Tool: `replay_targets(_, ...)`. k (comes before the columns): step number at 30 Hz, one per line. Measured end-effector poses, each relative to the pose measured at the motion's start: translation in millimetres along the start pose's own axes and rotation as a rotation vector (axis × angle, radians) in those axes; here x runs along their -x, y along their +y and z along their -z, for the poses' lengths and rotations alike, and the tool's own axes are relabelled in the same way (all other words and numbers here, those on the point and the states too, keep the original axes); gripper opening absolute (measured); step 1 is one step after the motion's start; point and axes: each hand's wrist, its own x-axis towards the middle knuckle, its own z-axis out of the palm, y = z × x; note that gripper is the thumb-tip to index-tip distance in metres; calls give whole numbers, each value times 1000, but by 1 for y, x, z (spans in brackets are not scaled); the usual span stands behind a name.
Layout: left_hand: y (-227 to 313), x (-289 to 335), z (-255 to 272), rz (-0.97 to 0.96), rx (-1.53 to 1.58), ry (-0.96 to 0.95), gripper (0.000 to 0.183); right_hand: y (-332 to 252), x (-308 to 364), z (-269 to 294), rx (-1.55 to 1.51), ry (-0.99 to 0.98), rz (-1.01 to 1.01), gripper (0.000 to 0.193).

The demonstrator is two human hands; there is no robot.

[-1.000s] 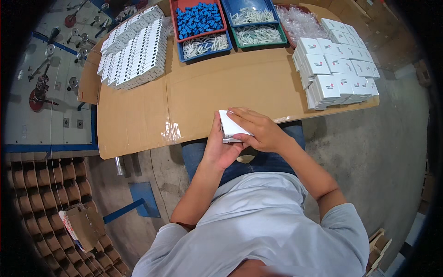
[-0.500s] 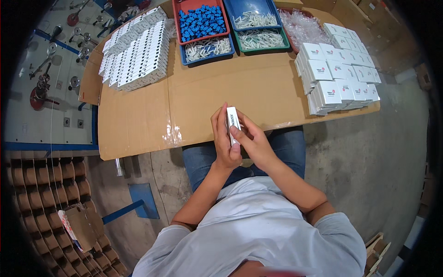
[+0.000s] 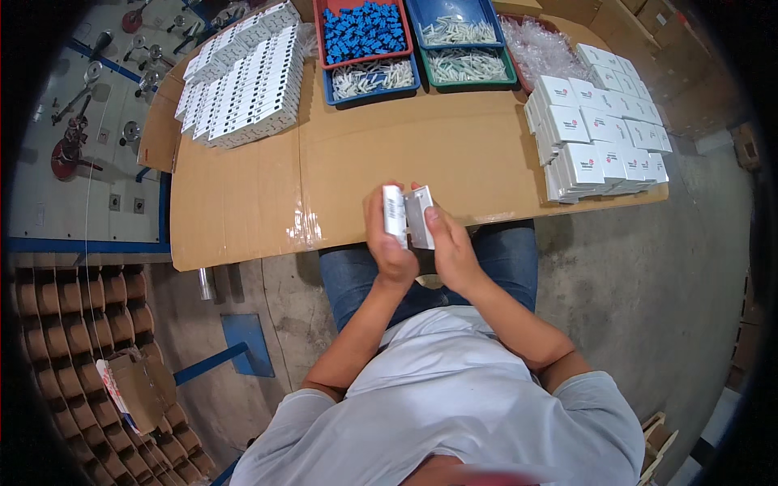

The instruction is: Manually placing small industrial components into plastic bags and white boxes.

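Gripped in the left hand (image 3: pixel 394 261), a white box-like piece (image 3: pixel 395 214) sits close beside a grey-and-white piece (image 3: pixel 419 217) clasped by the right hand (image 3: pixel 455 255), both by the near edge of the cardboard tabletop (image 3: pixel 243 202); farther right stand stacked white boxes (image 3: pixel 600 128).

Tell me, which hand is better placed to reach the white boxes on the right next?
Probably the right hand: it is nearer those boxes than the left hand. Neither is free, though: each holds a white piece, so the right would likely need to let go first.
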Motion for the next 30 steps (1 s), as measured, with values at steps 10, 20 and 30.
replay_targets(10, -40, -24, 5, 559, 695, 316, 50, 26, -38, 79, -92, 199, -249, 39)
replay_targets(20, -137, -45, 21, 288, -329, 32, 50, 78, -105, 147, 647, 356, 23, 34)
replay_targets(30, -106, -37, 13, 146, -964, -78, 104, 100, -93, 142, 1220, 248, 476, 39)
